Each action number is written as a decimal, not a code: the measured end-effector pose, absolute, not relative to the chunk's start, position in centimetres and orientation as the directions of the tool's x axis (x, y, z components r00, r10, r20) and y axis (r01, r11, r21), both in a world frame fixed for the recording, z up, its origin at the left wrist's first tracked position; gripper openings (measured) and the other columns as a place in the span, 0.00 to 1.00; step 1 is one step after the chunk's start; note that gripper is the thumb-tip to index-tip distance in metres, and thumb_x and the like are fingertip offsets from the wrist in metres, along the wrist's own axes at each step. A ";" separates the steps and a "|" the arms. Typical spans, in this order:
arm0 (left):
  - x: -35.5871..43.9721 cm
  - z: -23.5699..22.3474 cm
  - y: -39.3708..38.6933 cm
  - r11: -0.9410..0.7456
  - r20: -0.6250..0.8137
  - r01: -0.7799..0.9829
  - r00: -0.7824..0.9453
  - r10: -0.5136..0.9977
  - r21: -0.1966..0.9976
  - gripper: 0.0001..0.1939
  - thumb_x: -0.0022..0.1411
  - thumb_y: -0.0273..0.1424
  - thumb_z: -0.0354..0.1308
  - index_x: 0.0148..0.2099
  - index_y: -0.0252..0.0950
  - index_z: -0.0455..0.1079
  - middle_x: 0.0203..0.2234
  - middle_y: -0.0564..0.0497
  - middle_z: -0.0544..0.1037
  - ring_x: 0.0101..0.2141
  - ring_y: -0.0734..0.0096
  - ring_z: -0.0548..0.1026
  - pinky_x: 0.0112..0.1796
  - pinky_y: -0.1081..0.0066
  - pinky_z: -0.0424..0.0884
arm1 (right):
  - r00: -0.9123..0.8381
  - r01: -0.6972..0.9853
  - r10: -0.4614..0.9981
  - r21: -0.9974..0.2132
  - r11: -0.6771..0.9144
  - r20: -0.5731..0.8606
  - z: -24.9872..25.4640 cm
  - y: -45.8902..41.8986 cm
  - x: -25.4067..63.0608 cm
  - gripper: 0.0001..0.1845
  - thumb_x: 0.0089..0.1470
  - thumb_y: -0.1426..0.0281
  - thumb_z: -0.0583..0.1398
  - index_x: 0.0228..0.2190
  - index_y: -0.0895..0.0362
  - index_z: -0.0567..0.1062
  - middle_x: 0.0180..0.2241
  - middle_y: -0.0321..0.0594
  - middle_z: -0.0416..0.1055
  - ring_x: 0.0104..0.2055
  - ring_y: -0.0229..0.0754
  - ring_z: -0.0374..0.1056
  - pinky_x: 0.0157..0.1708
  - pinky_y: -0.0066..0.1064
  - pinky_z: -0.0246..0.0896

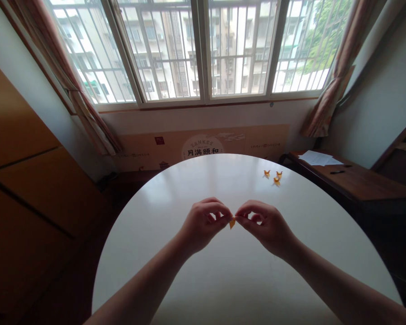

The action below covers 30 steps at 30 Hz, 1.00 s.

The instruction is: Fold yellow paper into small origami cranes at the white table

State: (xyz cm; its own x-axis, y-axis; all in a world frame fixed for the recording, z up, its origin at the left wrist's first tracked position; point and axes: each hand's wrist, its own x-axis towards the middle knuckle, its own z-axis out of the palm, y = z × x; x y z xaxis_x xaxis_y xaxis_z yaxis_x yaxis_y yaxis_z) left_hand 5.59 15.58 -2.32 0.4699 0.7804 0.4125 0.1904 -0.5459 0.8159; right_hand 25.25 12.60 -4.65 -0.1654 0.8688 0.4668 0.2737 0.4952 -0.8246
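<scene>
Just a piece (232, 223), small, orange-yellow; pointed below

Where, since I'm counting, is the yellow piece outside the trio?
In the head view, just right of centre, the left hand and right hand pinch the yellow piece, nearer the person than the three folded pieces.

Golden-yellow piece (232, 223), white tabletop (176, 185), reddish-brown desk (368, 183), tan panel (135, 141) with black lettering (203, 152)

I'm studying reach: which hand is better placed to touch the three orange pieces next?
Probably the right hand: the orange pieces sit nearer it than the left hand, though both pinch a yellow piece.
</scene>
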 end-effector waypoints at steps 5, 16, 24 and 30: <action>5.7 -2.1 15.5 -0.544 0.451 0.159 0.396 0.800 0.824 0.06 0.59 0.30 0.63 0.31 0.33 0.77 0.31 0.48 0.75 0.27 0.75 0.73 0.25 0.77 0.69 | -0.107 0.256 0.839 -0.801 0.542 0.533 -4.5 12.2 25.2 0.04 0.57 0.69 0.63 0.30 0.54 0.78 0.32 0.42 0.74 0.32 0.41 0.69 0.25 0.28 0.65; 5.7 -2.0 15.1 -0.634 0.520 0.161 0.439 0.732 0.756 0.05 0.61 0.29 0.63 0.33 0.35 0.78 0.29 0.48 0.76 0.27 0.76 0.73 0.27 0.77 0.70 | -0.114 0.241 0.810 -0.775 0.584 0.575 -4.4 12.2 25.0 0.03 0.56 0.69 0.63 0.34 0.54 0.77 0.34 0.42 0.74 0.32 0.41 0.70 0.24 0.28 0.67; 6.0 -2.2 14.8 -0.634 0.525 0.161 0.429 0.735 0.756 0.05 0.61 0.30 0.63 0.33 0.36 0.78 0.31 0.49 0.75 0.27 0.77 0.73 0.27 0.77 0.70 | -0.130 0.255 0.801 -0.761 0.596 0.584 -4.1 11.8 24.9 0.03 0.55 0.73 0.62 0.31 0.54 0.77 0.33 0.41 0.74 0.31 0.40 0.70 0.23 0.27 0.66; 6.7 -2.3 13.6 -0.565 0.519 0.086 0.302 0.800 0.820 0.06 0.62 0.32 0.62 0.32 0.36 0.77 0.31 0.50 0.72 0.28 0.76 0.73 0.26 0.77 0.69 | -0.040 0.233 0.751 -0.724 0.649 0.660 -3.5 10.6 24.4 0.03 0.57 0.72 0.62 0.30 0.54 0.77 0.32 0.41 0.73 0.30 0.41 0.69 0.25 0.30 0.66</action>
State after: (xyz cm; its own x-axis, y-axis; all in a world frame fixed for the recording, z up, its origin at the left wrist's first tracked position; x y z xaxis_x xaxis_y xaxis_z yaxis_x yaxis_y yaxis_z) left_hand 6.75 13.58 -2.26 0.3017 0.7996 0.5192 0.0861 -0.5652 0.8205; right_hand 24.43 10.57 -3.46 -0.0401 0.7505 0.6596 0.2331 0.6490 -0.7242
